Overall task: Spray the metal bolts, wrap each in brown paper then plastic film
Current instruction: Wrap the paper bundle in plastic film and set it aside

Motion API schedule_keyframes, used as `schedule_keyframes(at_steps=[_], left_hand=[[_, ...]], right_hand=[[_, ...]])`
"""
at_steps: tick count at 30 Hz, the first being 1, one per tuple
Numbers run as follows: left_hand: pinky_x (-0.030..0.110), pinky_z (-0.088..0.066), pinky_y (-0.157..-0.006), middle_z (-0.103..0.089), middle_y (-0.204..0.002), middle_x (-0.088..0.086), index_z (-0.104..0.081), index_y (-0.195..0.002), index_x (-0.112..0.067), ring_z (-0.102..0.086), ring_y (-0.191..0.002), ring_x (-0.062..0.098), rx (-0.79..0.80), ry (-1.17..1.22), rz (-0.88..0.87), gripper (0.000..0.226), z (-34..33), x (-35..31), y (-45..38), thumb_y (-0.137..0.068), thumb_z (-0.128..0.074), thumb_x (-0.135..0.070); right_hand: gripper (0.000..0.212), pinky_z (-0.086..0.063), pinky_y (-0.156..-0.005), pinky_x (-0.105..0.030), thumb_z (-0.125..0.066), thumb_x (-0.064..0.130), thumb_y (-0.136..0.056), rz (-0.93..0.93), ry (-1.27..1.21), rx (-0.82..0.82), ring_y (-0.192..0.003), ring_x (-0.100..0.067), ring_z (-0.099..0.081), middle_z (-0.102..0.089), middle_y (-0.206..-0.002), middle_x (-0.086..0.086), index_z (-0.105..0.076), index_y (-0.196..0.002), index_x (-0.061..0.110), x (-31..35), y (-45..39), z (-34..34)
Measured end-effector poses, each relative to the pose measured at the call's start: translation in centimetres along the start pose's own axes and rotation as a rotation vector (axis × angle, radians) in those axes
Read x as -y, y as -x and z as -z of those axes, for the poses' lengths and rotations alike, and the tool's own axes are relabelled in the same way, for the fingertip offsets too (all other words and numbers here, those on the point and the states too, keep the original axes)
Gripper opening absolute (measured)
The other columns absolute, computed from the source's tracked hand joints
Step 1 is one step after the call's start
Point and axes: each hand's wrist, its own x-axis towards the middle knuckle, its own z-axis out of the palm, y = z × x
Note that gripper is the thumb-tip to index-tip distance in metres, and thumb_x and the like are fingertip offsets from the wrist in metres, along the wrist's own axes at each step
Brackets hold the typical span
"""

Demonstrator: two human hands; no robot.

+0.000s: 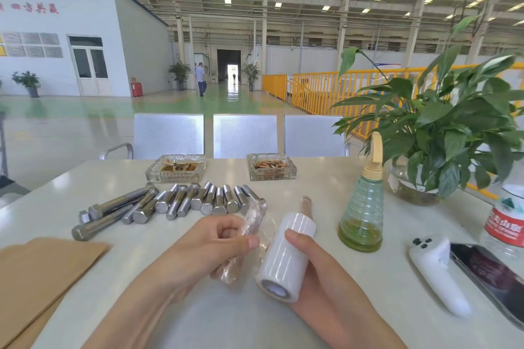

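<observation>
**Both hands busy: a wrapped bolt in my left, the film roll in my right**

My left hand (pixel 218 238) has its grip curled round a bolt already wrapped in brown paper and clear film (pixel 243 238); thumb and fingers pinch it near its middle, and it slants from low near my palm up and away. My right hand (pixel 309 266) grips a white roll of plastic film (pixel 286 258), thumb pressed on its top, the roll's open core end facing me. A thin sheet of film stretches between the roll and the wrapped bolt, so the two sit just beside each other.

Beyond my left grip, a row of bare metal bolts (pixel 181 201) lies on the white table (pixel 85 178), hex heads mostly toward me, with a few longer ones lying further left. A second wrapped bolt (pixel 307 204) rests just past the roll. To the left of my left grip lie sheets of brown paper (pixel 42 269), hanging over the table's near edge.

To the right of my right grip stands a clear green spray bottle (pixel 361 215) with a cream trigger top and greenish liquid at the bottom. Further right are a white handheld device (pixel 436 269), a dark phone (pixel 487 269) touching it, and a water bottle (pixel 507 221) whose red label carries white Chinese characters too blurred to read. A leafy plant in a glass bowl (pixel 439 136) stands behind it.

Far beyond my hands sit two glass ashtrays (pixel 175 168) holding cigarette butts. Red Chinese characters mark a distant white wall.
</observation>
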Motion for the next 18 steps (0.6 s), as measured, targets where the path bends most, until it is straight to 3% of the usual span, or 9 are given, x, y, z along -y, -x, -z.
schedule_keyframes(at_steps=[2, 4, 8, 11, 14, 16, 18], left_hand=[[0.032, -0.041, -0.065, -0.058, -0.082, 0.011, -0.069, -0.103, -0.003, -0.055, -0.074, 0.021, 0.016, -0.018, -0.02, 0.025, -0.6, -0.1, 0.0, -0.09, -0.076, -0.024], [0.032, -0.046, -0.064, -0.054, -0.082, 0.009, -0.064, -0.106, 0.0, -0.053, -0.073, 0.019, 0.004, -0.031, -0.067, 0.026, -1.1, 0.2, 0.0, -0.095, -0.069, -0.023], [0.031, -0.05, -0.053, -0.064, -0.068, 0.006, -0.061, -0.096, -0.008, -0.061, -0.057, 0.023, -0.173, -0.193, -0.141, 0.006, -1.9, 0.7, -0.5, -0.1, -0.061, -0.012], [0.021, -0.044, -0.051, -0.068, -0.063, -0.004, -0.056, -0.089, -0.024, -0.061, -0.05, 0.011, -0.244, -0.453, -0.249, 0.014, -2.0, 1.2, -0.7, -0.102, -0.06, -0.025], [0.021, -0.043, -0.052, -0.066, -0.064, -0.005, -0.056, -0.085, -0.027, -0.058, -0.05, 0.009, -0.227, -0.388, -0.176, 0.03, -2.2, 1.2, -0.7, -0.102, -0.051, -0.051], [0.022, -0.043, -0.052, -0.064, -0.06, 0.0, -0.057, -0.081, -0.023, -0.058, -0.05, 0.013, -0.172, -0.284, -0.081, 0.041, -2.2, 1.3, -0.9, -0.102, -0.046, -0.057], [0.022, -0.043, -0.051, -0.068, -0.062, 0.002, -0.057, -0.079, -0.024, -0.059, -0.05, 0.013, -0.149, -0.296, -0.072, 0.034, -2.1, 1.1, -0.8, -0.104, -0.048, -0.045]], right_hand=[[0.033, -0.048, -0.08, -0.044, -0.073, 0.02, -0.083, -0.001, 0.015, -0.01, -0.088, -0.032, -0.07, -0.071, -0.111, -0.022, -0.078, -0.111, 0.004, 0.0, -0.1, -0.4], [0.021, -0.049, -0.076, -0.042, -0.077, 0.015, -0.083, -0.001, 0.009, -0.006, -0.087, -0.031, -0.072, -0.073, -0.111, -0.021, -0.081, -0.103, 0.008, 0.0, -0.2, -0.7], [0.032, -0.052, -0.093, -0.05, -0.074, 0.018, -0.084, 0.002, -0.036, -0.014, -0.111, -0.039, -0.068, -0.069, -0.124, -0.025, -0.077, -0.113, 0.004, -0.2, -0.5, -0.7], [0.035, -0.057, -0.081, -0.049, -0.072, 0.016, -0.09, 0.012, -0.04, -0.003, -0.109, -0.04, -0.067, -0.067, -0.126, -0.025, -0.073, -0.122, 0.002, -0.5, -0.7, -0.6], [0.039, -0.057, -0.068, -0.044, -0.073, 0.018, -0.084, 0.034, -0.052, 0.011, -0.1, -0.039, -0.069, -0.068, -0.121, -0.026, -0.074, -0.12, 0.003, -0.6, -1.0, -0.3], [0.037, -0.059, -0.072, -0.046, -0.073, 0.018, -0.081, 0.045, -0.055, 0.029, -0.101, -0.04, -0.07, -0.069, -0.119, -0.027, -0.075, -0.115, 0.002, -0.7, -1.1, -0.1], [0.04, -0.06, -0.081, -0.049, -0.076, 0.017, -0.077, 0.039, -0.044, 0.009, -0.109, -0.042, -0.069, -0.068, -0.125, -0.027, -0.076, -0.114, 0.001, -0.7, -1.1, 0.1]])
